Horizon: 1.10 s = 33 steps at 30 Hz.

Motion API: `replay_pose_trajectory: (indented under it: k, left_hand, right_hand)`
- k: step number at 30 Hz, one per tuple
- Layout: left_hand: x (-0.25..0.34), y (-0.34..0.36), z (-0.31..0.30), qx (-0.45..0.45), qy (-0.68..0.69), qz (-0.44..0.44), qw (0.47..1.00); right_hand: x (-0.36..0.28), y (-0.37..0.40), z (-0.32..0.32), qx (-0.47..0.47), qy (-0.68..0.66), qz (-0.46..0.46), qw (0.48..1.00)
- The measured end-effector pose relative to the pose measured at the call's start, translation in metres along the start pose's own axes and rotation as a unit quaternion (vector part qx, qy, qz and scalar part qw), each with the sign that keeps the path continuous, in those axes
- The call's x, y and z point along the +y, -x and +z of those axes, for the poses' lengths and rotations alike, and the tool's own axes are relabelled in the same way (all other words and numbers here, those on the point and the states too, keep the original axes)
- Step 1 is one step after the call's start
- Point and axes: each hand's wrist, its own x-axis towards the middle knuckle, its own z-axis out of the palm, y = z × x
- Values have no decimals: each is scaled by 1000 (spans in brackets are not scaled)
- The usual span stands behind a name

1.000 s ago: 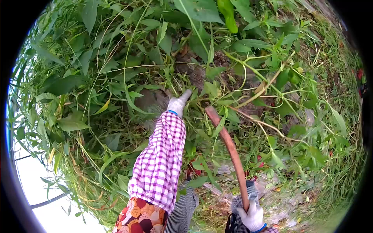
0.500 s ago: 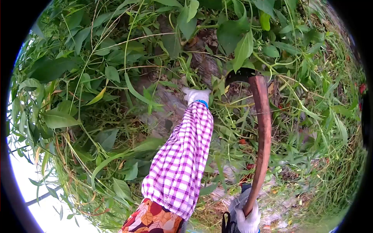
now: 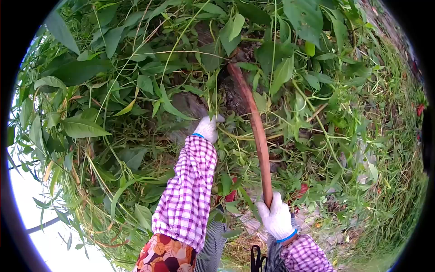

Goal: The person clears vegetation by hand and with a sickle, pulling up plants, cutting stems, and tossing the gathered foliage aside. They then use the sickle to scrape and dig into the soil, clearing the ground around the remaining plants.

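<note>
My right hand (image 3: 276, 215), in a white glove with a blue cuff, is wrapped round the lower end of a long curved wooden handle (image 3: 257, 129). The handle's far end reaches up among the leaves, where the tool's head is mostly hidden. To the left of the handle, my left hand (image 3: 208, 128) is closed in its white glove at the base of some green stems (image 3: 212, 97). What its fingers grip there looks like those stems. Purple checked sleeves (image 3: 186, 190) cover both arms.
Broad-leaved plants (image 3: 79, 127) crowd the left and top. Grass (image 3: 389, 181) grows along the right side. Grey sheeting or bare ground (image 3: 188, 106) shows between the stems. Below are grey trouser legs (image 3: 212, 245) and a black strap (image 3: 257, 259). Red bits lie in the greenery.
My right hand has moved up and slightly left, swinging the handle's far end left towards the stems. My left hand has shifted left and a little down in view. The camera view has shifted slightly.
</note>
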Motion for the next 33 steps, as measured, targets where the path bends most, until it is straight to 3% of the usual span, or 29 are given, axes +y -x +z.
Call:
replay_pose_trajectory:
  k: [3, 4, 5, 6, 11, 13, 17, 23, 25, 26, 27, 28, 29, 30, 31, 32, 33]
  left_hand:
    - [-21, -11, -2, -22, -30, 29, 999]
    - [-14, -15, -10, 12, 246, -169, 955]
    - [-7, -15, -16, 44, 492, -346, 797]
    - [14, -2, -33, 63, 511, -321, 795]
    - [-6, -23, -43, 80, 287, -245, 923]
    - [-17, -25, -44, 88, 216, -232, 945]
    - [-28, -22, -38, 97, 143, -218, 961]
    - [-26, -26, -38, 126, 103, -279, 946]
    - [-50, -22, -39, 93, -30, -173, 980]
    - [-90, -28, -21, 102, 74, -209, 970]
    - [-108, -28, -8, 106, 179, -244, 947]
    - [-74, -14, -9, 61, 74, -300, 949]
    - [-31, 9, -18, 78, 82, -329, 937]
    - [-40, 0, -1, -94, -173, -262, 945]
    - [-52, 3, 4, -249, -410, -177, 859]
    - [-32, 4, 7, -241, -406, -180, 863]
    - [0, 9, 13, -168, -256, -274, 912]
  right_hand:
    - [4, 4, 1, 15, 16, -27, 999]
    - [6, 6, 0, 33, 24, -58, 998]
    - [6, 7, 0, 31, 24, -58, 998]
    - [6, 7, 0, 50, 33, -77, 995]
    - [6, -24, 1, 66, 149, -130, 978]
    - [9, -36, 5, 68, 153, -143, 975]
    - [0, -51, 7, 65, 189, -116, 973]
    - [-30, -30, -25, 23, 81, -37, 996]
    - [-28, 10, -47, 7, 40, 32, 999]
    - [-12, 41, -62, 9, 39, 59, 997]
    - [8, 74, -73, 26, 63, 18, 998]
    - [8, 99, -82, -23, 54, 112, 992]
    - [0, 114, -91, -39, 64, 122, 990]
    - [-4, 114, -95, -30, 65, 123, 990]
    - [-17, 116, -99, -25, 70, 114, 991]
    - [-19, 107, -102, -22, 75, 106, 991]
    - [-20, 92, -102, -6, 80, 40, 996]
